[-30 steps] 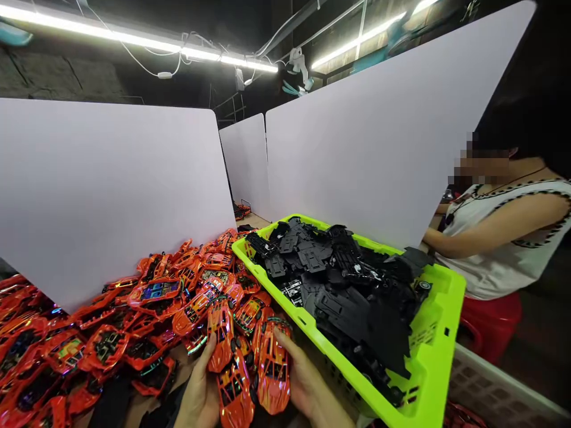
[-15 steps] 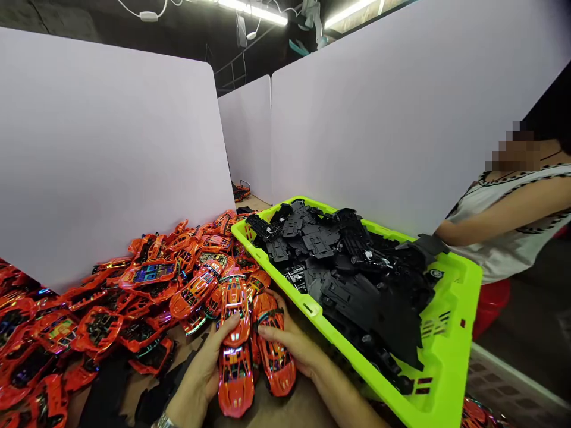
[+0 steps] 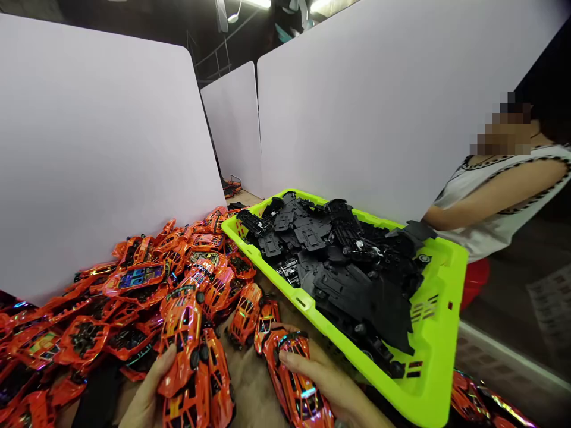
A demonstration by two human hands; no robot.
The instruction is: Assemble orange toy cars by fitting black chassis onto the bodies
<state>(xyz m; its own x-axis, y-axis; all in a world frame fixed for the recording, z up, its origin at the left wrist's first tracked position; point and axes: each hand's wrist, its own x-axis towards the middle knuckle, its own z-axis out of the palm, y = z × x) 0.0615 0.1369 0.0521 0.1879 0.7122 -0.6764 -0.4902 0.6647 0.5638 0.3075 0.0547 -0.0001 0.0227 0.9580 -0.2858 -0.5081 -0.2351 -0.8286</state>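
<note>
Shiny orange toy cars fill the front of the head view. My left hand [image 3: 149, 383] is closed around a bunch of orange toy cars [image 3: 182, 327], its thumb over their side; most of its fingers are hidden behind them. On the right, my right hand [image 3: 319, 371] grips more orange toy cars [image 3: 297, 386], thumb on top, the other fingers largely covered. Between the two bunches a single orange toy car [image 3: 245, 315] stands tilted on the brown tabletop [image 3: 250, 374].
A heap of orange car shells [image 3: 134, 279] spreads along the left against a white partition [image 3: 98, 137]. At right, a lime-green basket [image 3: 439, 356] holds black chassis parts [image 3: 312, 232]. Beyond it sits a person in a white sleeveless top [image 3: 486, 220], an arm reaching toward the basket's far edge.
My hands have moved apart, each with toy cars in it; the left went left, the right slightly right. A gap has opened between the bunches. The whole view has shifted a little.
</note>
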